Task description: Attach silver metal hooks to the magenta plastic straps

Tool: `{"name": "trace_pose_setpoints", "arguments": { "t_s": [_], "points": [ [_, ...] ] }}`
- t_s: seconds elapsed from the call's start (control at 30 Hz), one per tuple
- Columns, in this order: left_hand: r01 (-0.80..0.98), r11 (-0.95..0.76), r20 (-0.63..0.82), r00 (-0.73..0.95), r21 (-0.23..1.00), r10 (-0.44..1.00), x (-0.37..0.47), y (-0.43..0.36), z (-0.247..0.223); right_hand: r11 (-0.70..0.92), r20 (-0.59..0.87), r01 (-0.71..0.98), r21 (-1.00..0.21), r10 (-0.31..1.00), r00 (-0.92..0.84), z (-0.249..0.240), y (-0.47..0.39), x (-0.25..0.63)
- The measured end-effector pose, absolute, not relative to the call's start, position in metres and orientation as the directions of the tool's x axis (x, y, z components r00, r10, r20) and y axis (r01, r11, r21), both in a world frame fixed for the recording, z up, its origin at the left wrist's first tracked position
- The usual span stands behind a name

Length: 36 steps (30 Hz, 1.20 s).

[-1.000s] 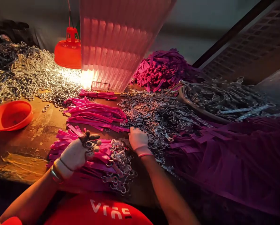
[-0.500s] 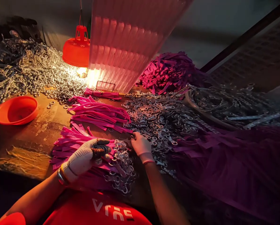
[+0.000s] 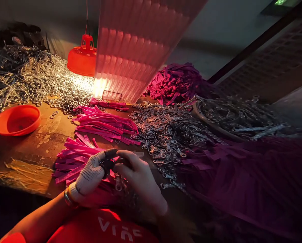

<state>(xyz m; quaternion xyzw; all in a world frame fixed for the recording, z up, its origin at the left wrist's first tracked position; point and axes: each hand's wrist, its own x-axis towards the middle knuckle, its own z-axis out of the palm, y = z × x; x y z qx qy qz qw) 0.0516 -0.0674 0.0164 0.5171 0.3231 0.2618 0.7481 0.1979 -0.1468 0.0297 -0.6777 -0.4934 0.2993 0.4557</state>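
Note:
My left hand, in a white dotted glove with dark fingertips, is closed above the near bundle of pink straps. My right hand, in a pale glove, meets it fingertip to fingertip, thumb and forefinger pinched. Whatever lies between the fingers is too small and dark to make out. A grey strip end shows just behind the right hand's knuckles. Below the hands, metal ring ends are partly seen; the right hand hides most of them.
More pink straps lie beyond. Silvery ringed pieces are heaped at centre right, with another metal heap at back left. A red bowl stands left. A red lamp hangs by a ribbed panel. Purple fabric covers the right.
My right hand has moved left and nearer from the edge of the metal pile to meet my left hand. The left fingers have closed in slightly. The view has shifted a little.

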Motion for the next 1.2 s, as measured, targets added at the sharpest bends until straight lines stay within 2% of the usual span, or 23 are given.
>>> {"name": "trace_pose_setpoints", "arguments": {
  "t_s": [0.1,0.17,0.27,0.37,0.47,0.57,0.67,0.77,0.8,0.87,0.93,1.0,1.1,1.17,1.2],
  "points": [
    [-0.027,0.275,-0.193,0.649,0.961,0.736,0.057,-0.067,0.019,-0.108,0.000,0.305,-0.946,0.943,0.333,0.034,-0.140,0.191],
    [-0.025,0.283,-0.193,0.674,0.959,0.713,0.057,-0.064,0.021,-0.123,-0.011,0.261,-0.957,0.919,0.394,0.033,-0.138,0.196],
    [0.008,0.317,-0.234,0.692,0.948,0.682,0.053,-0.056,0.024,-0.184,-0.106,0.131,-0.974,0.886,0.451,0.035,-0.138,0.207],
    [0.043,0.287,-0.236,0.693,0.957,0.681,0.050,-0.051,0.026,-0.217,-0.198,0.004,-0.976,0.897,0.396,0.039,-0.139,0.215],
    [0.030,0.044,-0.052,0.724,0.999,0.688,0.049,-0.050,0.027,-0.241,-0.265,-0.115,-0.964,0.913,0.309,0.040,-0.139,0.216],
    [-0.015,-0.233,0.165,0.751,0.972,0.640,0.049,-0.051,0.025,-0.279,-0.343,-0.267,-0.922,0.911,0.231,0.038,-0.137,0.216],
    [-0.006,-0.349,0.233,0.756,0.937,0.611,0.050,-0.050,0.017,-0.302,-0.374,-0.313,-0.900,0.906,0.201,0.035,-0.135,0.216],
    [0.058,-0.373,0.218,0.725,0.926,0.654,0.051,-0.051,0.007,-0.299,-0.334,-0.162,-0.941,0.902,0.274,0.031,-0.136,0.212],
    [0.076,-0.355,0.199,0.711,0.932,0.675,0.051,-0.051,0.005,-0.274,-0.275,-0.049,-0.961,0.905,0.324,0.029,-0.137,0.210],
    [0.086,-0.268,0.139,0.683,0.960,0.717,0.053,-0.054,0.002,-0.173,-0.062,0.248,-0.953,0.914,0.400,0.025,-0.139,0.205],
    [0.049,-0.093,0.038,0.656,0.994,0.753,0.055,-0.056,0.000,-0.052,0.158,0.517,-0.854,0.922,0.354,0.020,-0.140,0.201],
    [-0.019,0.154,-0.105,0.649,0.988,0.754,0.057,-0.057,-0.002,0.012,0.250,0.678,-0.735,0.934,0.255,0.016,-0.140,0.198],
    [-0.057,0.445,-0.290,0.685,0.894,0.669,0.061,-0.055,-0.007,-0.049,0.243,0.850,-0.525,0.948,0.205,0.015,-0.138,0.192],
    [-0.043,0.510,-0.343,0.690,0.859,0.637,0.063,-0.052,-0.008,-0.120,0.223,0.916,-0.383,0.950,0.217,0.018,-0.136,0.186],
    [-0.051,0.518,-0.351,0.679,0.854,0.645,0.065,-0.051,-0.007,-0.143,0.203,0.920,-0.364,0.952,0.228,0.020,-0.135,0.183]
  ]
}}
